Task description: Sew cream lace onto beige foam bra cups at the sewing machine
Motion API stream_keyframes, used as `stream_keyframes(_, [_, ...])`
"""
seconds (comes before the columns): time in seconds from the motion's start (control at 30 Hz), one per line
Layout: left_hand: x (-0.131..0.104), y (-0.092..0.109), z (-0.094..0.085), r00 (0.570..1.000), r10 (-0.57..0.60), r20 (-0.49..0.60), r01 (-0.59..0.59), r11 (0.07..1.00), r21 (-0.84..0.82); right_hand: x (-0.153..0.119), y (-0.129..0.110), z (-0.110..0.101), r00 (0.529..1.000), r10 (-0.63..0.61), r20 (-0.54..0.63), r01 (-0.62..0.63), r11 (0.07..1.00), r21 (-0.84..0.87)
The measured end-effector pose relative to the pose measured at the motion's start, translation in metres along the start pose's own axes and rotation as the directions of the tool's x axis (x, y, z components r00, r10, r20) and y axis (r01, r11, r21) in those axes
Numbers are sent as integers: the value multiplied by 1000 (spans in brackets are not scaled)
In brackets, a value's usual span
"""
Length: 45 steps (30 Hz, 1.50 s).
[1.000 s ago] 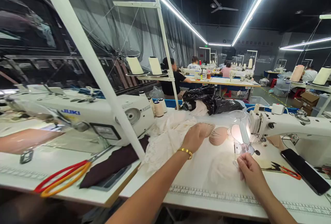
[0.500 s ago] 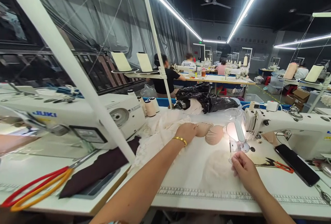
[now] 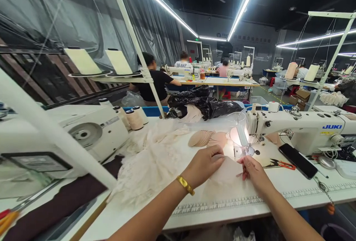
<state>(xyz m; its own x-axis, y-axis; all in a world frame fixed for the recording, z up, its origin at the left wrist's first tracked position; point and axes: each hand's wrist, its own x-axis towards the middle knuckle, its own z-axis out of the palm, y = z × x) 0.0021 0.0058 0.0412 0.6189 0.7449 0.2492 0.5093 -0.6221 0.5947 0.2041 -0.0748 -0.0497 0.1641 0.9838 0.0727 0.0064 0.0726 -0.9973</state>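
The left hand (image 3: 204, 165) covers one edge of the thin pale fabric (image 3: 228, 170), whose lower outline blurs into the surface (image 3: 144, 218). Whether the right hand's (image 3: 251, 170) fingertips pinch its other edge cannot be told. The left picture edge cuts off the scissors (image 3: 9, 220) and one sewing machine (image 3: 114, 122); forearms hide stretches of the ruler (image 3: 217, 207). The far wall lettering (image 3: 251, 39) is too small to read fully.
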Motion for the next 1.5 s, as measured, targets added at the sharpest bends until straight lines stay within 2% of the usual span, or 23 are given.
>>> stream_keyframes(0.13, [14, 0, 9, 998, 64, 18, -65, 995, 71, -4, -3, 5, 999, -27, 25, 28, 999, -31])
stream_keyframes(0.2, [21, 2, 8, 986, 138, 91, -142, 989, 44, -8, -9, 6, 998, -39, 38, 41, 998, -50])
stream_keyframes(0.27, [27, 7, 5, 945, 212, 249, -205, 977, -54, -13, -19, 5, 994, -73, 82, 83, 988, -129])
stream_keyframes(0.33, [32, 13, 0, 866, 233, 442, -179, 971, -161, -18, -34, 0, 980, -127, 154, 165, 949, -269])
stream_keyframes(0.4, [38, 17, -5, 815, 218, 536, -141, 973, -180, -20, -52, -7, 957, -191, 217, 269, 859, -434])
stream_keyframes(0.47, [43, 20, -10, 829, 235, 507, -188, 972, -143, -19, -69, -14, 932, -278, 234, 363, 739, -568])
stream_keyframes(0.53, [45, 20, -16, 868, 269, 417, -248, 963, -105, -16, -81, -18, 872, -433, 227, 465, 590, -660])
stream_keyframes(0.6, [43, 18, -19, 911, 303, 281, -301, 952, -51, -13, -85, -18, 754, -623, 210, 555, 431, -711])
stream_keyframes(0.63, [40, 16, -19, 921, 345, 179, -352, 936, 6, -12, -83, -18, 686, -698, 206, 585, 360, -727])
stream_keyframes(0.67, [36, 13, -18, 906, 417, 73, -423, 901, 96, -10, -79, -17, 631, -746, 212, 602, 299, -741])
stream_keyframes(0.7, [31, 10, -15, 861, 508, -8, -495, 842, 214, -8, -72, -16, 601, -767, 225, 607, 254, -753])
stream_keyframes(0.73, [25, 6, -10, 802, 596, -42, -549, 763, 341, -6, -63, -16, 595, -765, 249, 607, 224, -762])
stream_keyframes(0.77, [19, 2, -4, 753, 657, -23, -580, 680, 448, -4, -52, -17, 606, -743, 283, 608, 204, -767])
stream_keyframes(0.8, [13, -1, 3, 733, 679, 42, -601, 618, 507, -1, -41, -19, 626, -710, 323, 611, 189, -769])
stream_keyframes(0.87, [5, -7, 18, 747, 637, 191, -628, 580, 519, 7, -19, -27, 665, -629, 404, 627, 175, -759])
stream_keyframes(0.93, [4, -10, 33, 756, 584, 294, -647, 603, 466, 16, -3, -39, 683, -553, 477, 655, 173, -736])
stream_keyframes(1.0, [12, -11, 46, 753, 548, 365, -658, 615, 434, 26, 6, -51, 680, -497, 539, 687, 173, -706])
stream_keyframes(1.1, [29, -11, 61, 784, 452, 427, -619, 628, 471, 40, 9, -67, 659, -439, 611, 730, 177, -660])
stream_keyframes(1.2, [40, -14, 72, 812, 411, 415, -580, 647, 494, 46, 5, -76, 655, -419, 629, 742, 196, -641])
stream_keyframes(1.3, [41, -21, 80, 813, 465, 349, -582, 657, 480, 42, -1, -79, 676, -424, 603, 721, 211, -660])
stream_keyframes(1.5, [39, -33, 87, 767, 607, 208, -626, 639, 447, 30, -13, -80, 711, -376, 595, 692, 220, -688])
